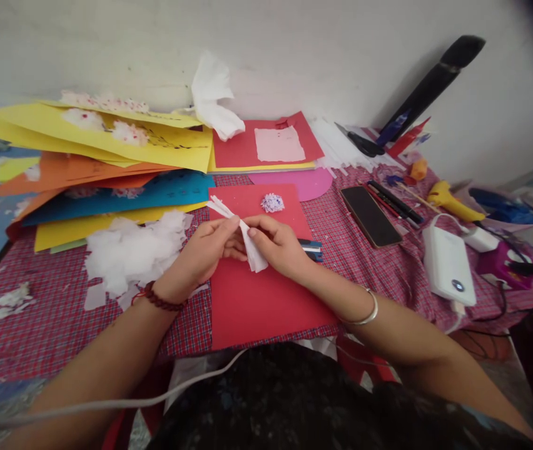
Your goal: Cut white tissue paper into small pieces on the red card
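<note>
Between my two hands is a narrow, folded strip of white tissue paper [256, 257], tilted over a red sheet of paper [266, 306]. My left hand [213, 247] pinches it near the middle, and its upper end sticks out past the thumb. Closed on the same strip from the right is my right hand [278, 244], with the flared lower end hanging below the fingers. A small fluffy paper ball [272, 202], white with purple specks, lies on the red sheet beyond my hands. Partly hidden behind my right wrist is a dark blue stapler-like object [312, 250].
White tissue pieces [130, 250] are heaped at the left, before stacked coloured sheets [167, 147]. Scissors [363, 142], a phone [370, 215], pens [395, 201] and a white power bank [448, 265] lie rightward. A white cable [186, 390] crosses my lap.
</note>
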Demonstrator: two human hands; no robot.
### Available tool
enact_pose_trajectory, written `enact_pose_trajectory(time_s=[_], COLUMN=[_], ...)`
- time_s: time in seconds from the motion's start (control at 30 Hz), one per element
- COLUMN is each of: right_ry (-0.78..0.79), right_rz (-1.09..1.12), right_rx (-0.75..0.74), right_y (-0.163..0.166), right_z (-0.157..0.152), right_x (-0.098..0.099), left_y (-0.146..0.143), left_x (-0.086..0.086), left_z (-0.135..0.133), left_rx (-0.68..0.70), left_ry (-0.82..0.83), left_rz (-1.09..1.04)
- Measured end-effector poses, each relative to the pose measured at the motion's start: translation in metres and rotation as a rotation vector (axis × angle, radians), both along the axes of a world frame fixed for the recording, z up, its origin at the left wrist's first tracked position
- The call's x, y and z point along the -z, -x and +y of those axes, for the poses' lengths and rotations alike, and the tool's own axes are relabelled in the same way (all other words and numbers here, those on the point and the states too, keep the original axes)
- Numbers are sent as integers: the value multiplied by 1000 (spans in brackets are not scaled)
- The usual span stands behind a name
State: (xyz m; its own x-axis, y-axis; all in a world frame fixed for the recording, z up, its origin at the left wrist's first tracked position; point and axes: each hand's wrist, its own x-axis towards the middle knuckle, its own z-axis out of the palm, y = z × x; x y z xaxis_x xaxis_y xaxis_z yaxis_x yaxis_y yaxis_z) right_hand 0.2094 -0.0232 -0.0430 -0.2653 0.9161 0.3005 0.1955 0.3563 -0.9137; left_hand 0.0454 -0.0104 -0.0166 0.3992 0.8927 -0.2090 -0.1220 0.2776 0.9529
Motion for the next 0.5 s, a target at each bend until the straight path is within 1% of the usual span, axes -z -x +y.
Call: enact_pose_trajectory(time_s=[0.1, 0.17, 0.27, 0.4, 0.43, 0.5], right_ry=[0, 7, 65, 181, 197, 215], right_rz=[-2, 0, 25, 97, 109, 137], right_rx=[-6, -9, -31, -96, -104, -114], right_y=[0, -1, -1, 1, 2, 3], right_z=[-1, -1, -2, -2, -1, -1], right_x=[-1, -3, -6, -4, -3, -2], left_y=[0, 0, 1, 2, 2, 2], left_x=[1, 4, 6, 5, 5, 5], left_z=[1, 1, 0, -3, -3, -3], left_rx=[-8, -23, -17, -21, -31, -40], left_ry=[7, -41, -198, -506, -551, -575], left_rz=[13, 51, 174, 402, 437, 457])
